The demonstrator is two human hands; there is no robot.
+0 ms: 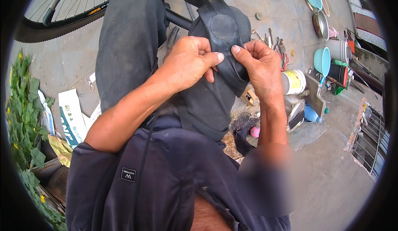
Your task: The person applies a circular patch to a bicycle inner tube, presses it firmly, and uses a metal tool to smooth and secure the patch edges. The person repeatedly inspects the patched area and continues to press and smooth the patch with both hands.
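Note:
A flat black rubber inner tube (227, 54) lies draped over my right knee, with a round patch (223, 26) on it just beyond my fingers. My left hand (192, 59) pinches the tube's left edge, thumb on top and the other fingers folded beneath. At the opposite edge my right hand (260, 61) grips it the same way, its thumb pressed on the rubber. The two thumb tips are a small gap apart. One end of the tube runs up and away past my knee; the rest hangs down beside my right thigh.
A bicycle wheel (70, 7) lies at the upper left. Hand tools (282, 48) are spread on the ground past my right hand, near a white bucket (294, 81). Basins, including a turquoise one (321, 61), stand farther right. Leafy plants (25, 106) and a white sack (72, 115) are at left.

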